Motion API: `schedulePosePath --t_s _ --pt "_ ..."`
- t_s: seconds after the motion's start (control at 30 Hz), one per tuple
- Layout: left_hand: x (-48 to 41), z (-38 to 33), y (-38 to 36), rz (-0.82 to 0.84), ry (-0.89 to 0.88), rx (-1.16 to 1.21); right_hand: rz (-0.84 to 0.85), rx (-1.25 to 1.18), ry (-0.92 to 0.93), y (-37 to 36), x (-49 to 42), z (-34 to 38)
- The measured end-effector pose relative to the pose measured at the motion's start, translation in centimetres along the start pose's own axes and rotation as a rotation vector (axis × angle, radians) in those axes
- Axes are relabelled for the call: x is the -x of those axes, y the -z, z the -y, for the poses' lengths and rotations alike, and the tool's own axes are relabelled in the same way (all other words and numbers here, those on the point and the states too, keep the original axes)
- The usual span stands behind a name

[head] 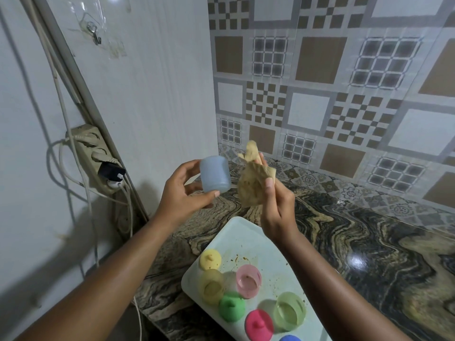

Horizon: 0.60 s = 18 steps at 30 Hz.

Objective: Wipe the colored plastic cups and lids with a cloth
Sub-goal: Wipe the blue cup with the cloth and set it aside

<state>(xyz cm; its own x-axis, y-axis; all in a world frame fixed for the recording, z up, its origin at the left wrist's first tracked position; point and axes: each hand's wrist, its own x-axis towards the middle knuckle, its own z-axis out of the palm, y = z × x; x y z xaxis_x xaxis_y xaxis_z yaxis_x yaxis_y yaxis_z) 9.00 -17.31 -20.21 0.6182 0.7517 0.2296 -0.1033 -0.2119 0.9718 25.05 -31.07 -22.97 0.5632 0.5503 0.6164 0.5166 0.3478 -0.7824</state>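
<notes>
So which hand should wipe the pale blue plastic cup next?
Probably the right hand: it grips the crumpled beige cloth, close beside the pale blue plastic cup that the left hand holds up.

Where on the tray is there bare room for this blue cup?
The far half of the tray, beyond the yellow lid and pink cup, is bare; so is the counter to its right. Its near end is crowded.

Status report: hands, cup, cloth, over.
Left hand grips blue cup, raised. Right hand holds cloth beside it. Other cups, lids on tray. Nothing blocking.
</notes>
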Motion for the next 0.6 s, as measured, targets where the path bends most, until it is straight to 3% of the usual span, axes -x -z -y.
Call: schedulePosePath --t_s 0.23,0.43,0.6 --pt "0.3 -0.6 -0.8 0.030 -0.009 -0.037 0.100 -0.003 0.013 -1.4 -2.6 1.9" --pt "0.3 -1.5 -1.2 0.005 -0.070 -0.160 0.364 0.216 0.049 -2.0 -2.5 2.8" --pt "0.3 -1.5 -1.1 -0.030 -0.090 -0.216 0.440 0.304 0.141 -1.6 -1.4 2.5"
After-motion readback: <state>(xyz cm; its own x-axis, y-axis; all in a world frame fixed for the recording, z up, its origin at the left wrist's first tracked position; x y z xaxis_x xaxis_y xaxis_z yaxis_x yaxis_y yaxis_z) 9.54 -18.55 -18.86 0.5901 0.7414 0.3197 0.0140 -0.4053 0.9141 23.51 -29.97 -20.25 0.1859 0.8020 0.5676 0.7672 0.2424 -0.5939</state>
